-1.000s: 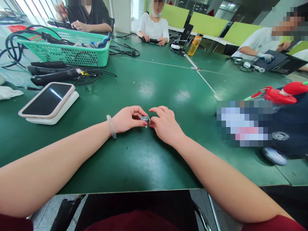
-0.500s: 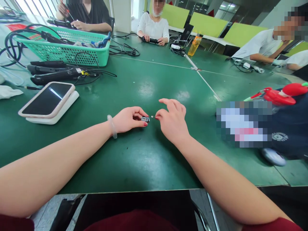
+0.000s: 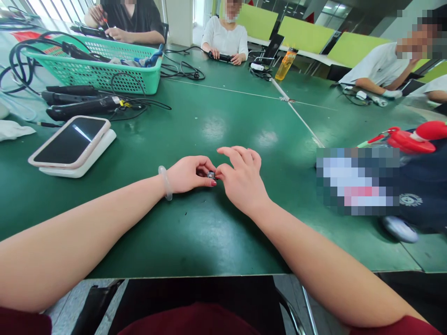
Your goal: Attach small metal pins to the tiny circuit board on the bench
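Note:
Just above the green tabletop, my left hand [image 3: 190, 174] is closed, pinching a small dark piece with pale markings that looks like a circuit board [image 3: 211, 175] between thumb and fingers. A pale bracelet circles that wrist. From the right, my right hand [image 3: 242, 179] meets the small board, thumb and index finger pressed together at its right edge, the other fingers raised and curved. What the right pinch holds is hidden now; half a second ago a tiny piece with a whitish tip stuck out of it.
On the green table [image 3: 167, 251] at left lie a phone [image 3: 70, 142] on a white box, black hair-straightener-like tools [image 3: 82, 107] and a mint basket [image 3: 115, 77] with cables. A dark bag [image 3: 419, 186] and mouse [image 3: 398, 228] are at right. People [image 3: 226, 42] sit across the table.
My right hand has moved left, closing the gap to the board in my left hand. The tiny whitish-tipped piece no longer shows. The view has shifted slightly.

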### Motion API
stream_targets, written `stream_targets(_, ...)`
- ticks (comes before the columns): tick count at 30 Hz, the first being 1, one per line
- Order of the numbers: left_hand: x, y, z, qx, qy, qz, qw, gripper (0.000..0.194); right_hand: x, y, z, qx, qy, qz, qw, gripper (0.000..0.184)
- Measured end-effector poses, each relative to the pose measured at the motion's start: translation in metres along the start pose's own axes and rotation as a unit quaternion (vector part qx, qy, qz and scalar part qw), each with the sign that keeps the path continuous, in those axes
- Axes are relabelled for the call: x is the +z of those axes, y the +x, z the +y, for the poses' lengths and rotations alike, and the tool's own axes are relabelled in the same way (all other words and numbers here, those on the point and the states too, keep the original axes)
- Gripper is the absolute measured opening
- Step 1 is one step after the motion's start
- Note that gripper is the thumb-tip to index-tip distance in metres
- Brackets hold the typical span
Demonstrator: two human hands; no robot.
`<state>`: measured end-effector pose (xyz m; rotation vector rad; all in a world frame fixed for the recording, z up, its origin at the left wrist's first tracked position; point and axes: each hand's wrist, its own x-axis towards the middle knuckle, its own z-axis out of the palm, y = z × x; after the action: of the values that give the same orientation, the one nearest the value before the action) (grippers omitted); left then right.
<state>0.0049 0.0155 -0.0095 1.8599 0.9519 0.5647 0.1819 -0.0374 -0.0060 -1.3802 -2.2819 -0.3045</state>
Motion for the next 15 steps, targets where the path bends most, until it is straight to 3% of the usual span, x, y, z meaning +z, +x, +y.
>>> stream_targets(9, -0.0005, -0.0006, 0.0023, 0.001, 0.003, 0.007, 1.000, 0.033, -0.0041, -0.0013, -0.0001, 0.003, 0.011, 0.005, 1.000, 0.019)
stream_targets(15, -0.0013, 0.0001, 0.0004, -0.003, -0.057, 0.008, 0.998, 0.035, -0.0059, -0.0045, 0.0076, 0.037, 0.053, 0.012, 0.998, 0.014)
